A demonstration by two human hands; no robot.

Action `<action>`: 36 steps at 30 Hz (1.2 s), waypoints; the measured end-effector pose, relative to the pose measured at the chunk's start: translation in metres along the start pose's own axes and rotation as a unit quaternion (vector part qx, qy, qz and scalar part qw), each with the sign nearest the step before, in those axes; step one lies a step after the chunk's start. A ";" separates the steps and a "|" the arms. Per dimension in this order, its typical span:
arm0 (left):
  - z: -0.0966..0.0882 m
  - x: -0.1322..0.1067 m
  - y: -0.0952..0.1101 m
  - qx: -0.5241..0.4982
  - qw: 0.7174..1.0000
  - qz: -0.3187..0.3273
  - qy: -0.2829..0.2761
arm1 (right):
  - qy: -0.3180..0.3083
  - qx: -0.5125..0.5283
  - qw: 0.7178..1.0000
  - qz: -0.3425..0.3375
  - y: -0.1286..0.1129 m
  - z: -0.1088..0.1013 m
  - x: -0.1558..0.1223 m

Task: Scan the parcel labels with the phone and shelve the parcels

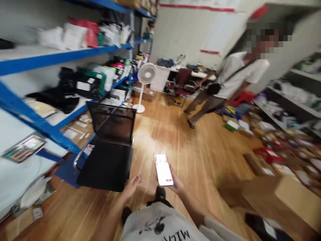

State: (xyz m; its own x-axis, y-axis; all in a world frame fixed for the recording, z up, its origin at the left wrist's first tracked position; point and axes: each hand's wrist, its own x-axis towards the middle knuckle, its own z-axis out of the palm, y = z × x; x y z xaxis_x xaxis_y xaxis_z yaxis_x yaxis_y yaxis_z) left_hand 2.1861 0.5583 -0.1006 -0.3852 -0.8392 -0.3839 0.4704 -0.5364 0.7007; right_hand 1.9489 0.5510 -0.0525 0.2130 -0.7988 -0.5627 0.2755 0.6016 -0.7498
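Observation:
A smartphone with a bright, mostly white screen and a small red mark near its lower edge is in my right hand. My fingers wrap round its right side and back, and the screen faces up toward me. My left hand hangs to the left of the phone, apart from it, with loosely bent fingers and nothing in them. Close beside that hand stands a black mesh-backed office chair. Both hands are slightly blurred.
Blue shelving with bagged goods lines the left side. A white pedestal fan stands beyond the chair. Another person walks at the right. Cardboard boxes and parcels crowd the right floor; a desk stands at the back.

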 end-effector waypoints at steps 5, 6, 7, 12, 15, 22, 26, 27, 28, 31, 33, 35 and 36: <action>0.129 0.089 -0.015 0.000 0.985 -0.129 -0.116 | 0.091 0.067 0.987 -0.112 -0.057 -0.065 0.009; 0.152 0.105 -0.013 -0.008 0.982 -0.140 -0.126 | 0.100 0.070 0.984 -0.128 -0.069 -0.079 0.009; 0.174 0.119 -0.012 -0.015 0.981 -0.144 -0.126 | 0.109 0.072 0.981 -0.141 -0.080 -0.093 0.010; 0.246 0.180 -0.018 -0.035 0.986 -0.129 -0.102 | 0.168 0.070 0.968 -0.173 -0.122 -0.162 0.029; 0.265 0.214 -0.020 -0.034 0.984 -0.143 -0.101 | 0.193 0.077 0.964 -0.168 -0.141 -0.192 0.052; 0.278 0.310 0.003 -0.030 0.975 -0.187 -0.118 | 0.238 0.069 0.949 -0.196 -0.198 -0.229 0.124; 0.272 0.387 0.033 -0.009 0.971 -0.195 -0.141 | 0.261 0.073 0.938 -0.214 -0.242 -0.240 0.185; 0.271 0.408 0.044 -0.002 0.969 -0.198 -0.148 | 0.269 0.076 0.935 -0.219 -0.254 -0.241 0.203; 0.271 0.429 0.055 0.006 0.967 -0.203 -0.155 | 0.277 0.080 0.931 -0.225 -0.266 -0.243 0.220; 0.273 0.492 0.091 0.039 0.956 -0.234 -0.172 | 0.298 0.098 0.918 -0.243 -0.303 -0.250 0.268; 0.276 0.531 0.113 0.057 0.950 -0.248 -0.179 | 0.298 0.108 0.915 -0.251 -0.326 -0.257 0.294; 0.282 0.567 0.132 0.065 0.948 -0.249 -0.187 | 0.290 0.110 0.915 -0.258 -0.348 -0.267 0.313; 0.286 0.584 0.139 0.065 0.947 -0.249 -0.194 | 0.284 0.108 0.916 -0.261 -0.358 -0.274 0.321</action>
State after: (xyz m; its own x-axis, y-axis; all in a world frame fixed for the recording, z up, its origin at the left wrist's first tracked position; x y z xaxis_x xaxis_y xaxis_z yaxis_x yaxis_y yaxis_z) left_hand 1.7997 0.0188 -0.0556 -0.8081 -0.3751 -0.4543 0.0610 -0.8202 0.5688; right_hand 1.6615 0.0780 -0.0599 -0.5061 -0.8144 -0.2838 0.3929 0.0752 -0.9165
